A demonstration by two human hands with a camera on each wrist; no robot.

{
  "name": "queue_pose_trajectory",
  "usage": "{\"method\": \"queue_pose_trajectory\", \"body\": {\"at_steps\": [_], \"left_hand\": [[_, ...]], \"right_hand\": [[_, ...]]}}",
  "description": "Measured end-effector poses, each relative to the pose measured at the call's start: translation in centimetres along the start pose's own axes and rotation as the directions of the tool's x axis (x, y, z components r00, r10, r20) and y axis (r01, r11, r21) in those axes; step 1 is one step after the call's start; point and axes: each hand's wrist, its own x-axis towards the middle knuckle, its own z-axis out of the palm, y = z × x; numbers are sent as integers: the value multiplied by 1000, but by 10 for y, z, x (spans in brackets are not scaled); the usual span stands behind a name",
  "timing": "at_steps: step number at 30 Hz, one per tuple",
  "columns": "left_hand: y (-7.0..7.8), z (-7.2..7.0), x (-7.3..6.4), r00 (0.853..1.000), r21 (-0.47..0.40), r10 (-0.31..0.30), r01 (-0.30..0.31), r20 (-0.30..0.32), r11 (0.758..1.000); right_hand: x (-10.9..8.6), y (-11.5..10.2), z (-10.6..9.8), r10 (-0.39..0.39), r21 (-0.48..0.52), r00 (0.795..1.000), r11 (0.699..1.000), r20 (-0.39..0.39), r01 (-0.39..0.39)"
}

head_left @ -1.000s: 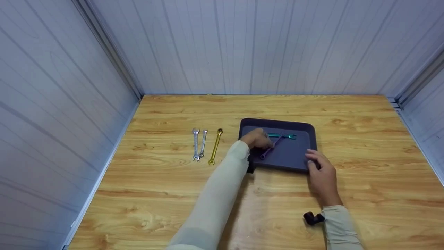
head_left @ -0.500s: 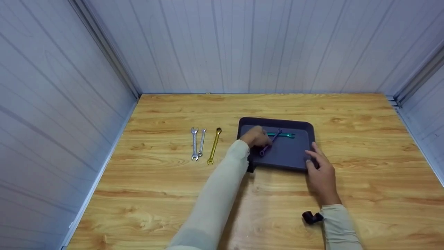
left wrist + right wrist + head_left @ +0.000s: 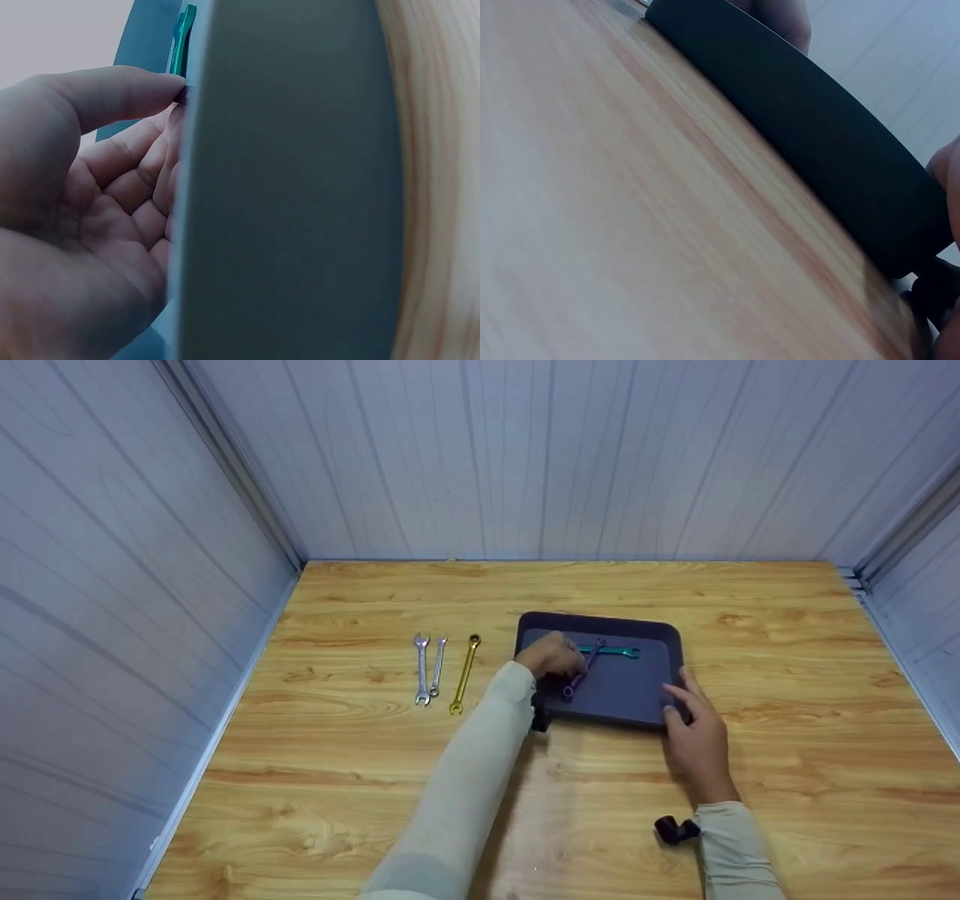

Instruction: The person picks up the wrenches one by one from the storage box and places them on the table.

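In the head view my left hand [image 3: 556, 654] reaches into a dark grey tray [image 3: 630, 712] and pinches a purple wrench [image 3: 576, 682] between thumb and fingers. The purple wrench lies slanted, its far end crossing a green wrench [image 3: 619, 651] on the tray floor. The left wrist view shows the thumb [image 3: 127, 94] pressed against a small bit of purple, the green wrench [image 3: 181, 45] beyond and the tray wall [image 3: 300, 187] hiding the rest. My right hand [image 3: 697, 735] grips the tray's near right corner, thumb and index finger over the rim.
Left of the tray, a large silver wrench [image 3: 422, 671], a smaller silver wrench [image 3: 438, 667] and a gold wrench [image 3: 466, 675] lie side by side on the wooden table [image 3: 360, 780]. White panel walls [image 3: 495, 457] enclose the back and both sides.
The purple wrench has turned a little in my left hand, its far end shifting left and away over the green wrench. One right finger has stretched out along the tray's right side.
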Motion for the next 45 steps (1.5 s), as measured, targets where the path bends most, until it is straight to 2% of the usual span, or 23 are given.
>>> {"method": "queue_pose_trajectory", "body": {"at_steps": [7,13,21,26,30,37,45], "left_hand": [[1,4,0,999,-57,-24,23,-22,998],[-2,3,-1,999,-104,-14,11,-36,995],[-3,1,0,999,-191,43,-44,-8,981],[-6,0,1,999,-243,46,-43,10,969],[-7,1,2,999,-239,43,-37,17,970],[-2,1,4,999,-245,45,-46,-8,968],[-7,2,3,999,-227,32,-34,-16,973]], "right_hand": [[-1,-1,0,23,15,1000,1000,1,-23],[-1,-1,0,33,15,999,999,8,-33],[2,0,-1,5,12,1000,1000,-10,-5],[1,0,0,0,4,1000,1000,2,0],[0,-1,-2,9,-6,1000,1000,6,-9],[4,-2,-6,11,-1,1000,1000,-5,-11],[2,2,-4,36,10,999,999,6,-36]]}}
